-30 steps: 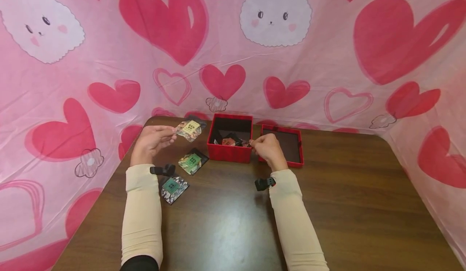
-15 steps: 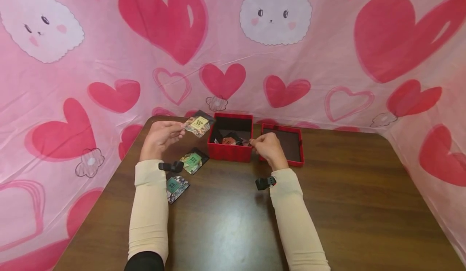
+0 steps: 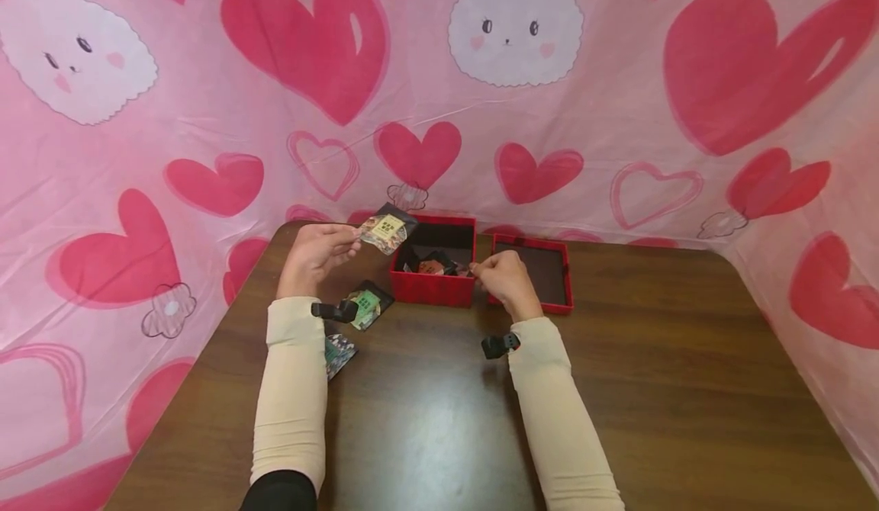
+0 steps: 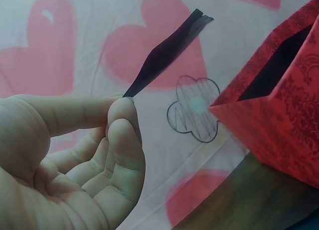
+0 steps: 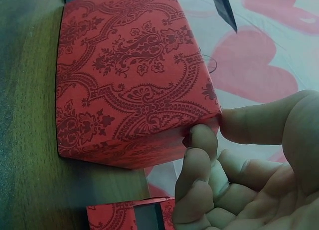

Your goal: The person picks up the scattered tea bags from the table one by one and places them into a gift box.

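A small flat packet with a yellow label and dark top is pinched between the thumb and fingers of my left hand. It is raised at the left rim of the red box, overlapping that rim in the head view. In the left wrist view the packet shows edge-on as a dark strip. My right hand pinches the box's near right corner, with its thumb at the rim in the right wrist view. Inside the open-topped box lie several packets, one with a reddish label.
A packet with a green label lies left of the box. Nearer, a teal-labelled packet is partly hidden by the left sleeve. The red box lid, dark inside, lies right of the box. A heart-patterned pink cloth hangs behind the wooden table.
My left hand has moved right with the yellow-labelled packet, from left of the box to its rim. The left sleeve now covers more of the teal-labelled packet. My right hand stays at the box corner.
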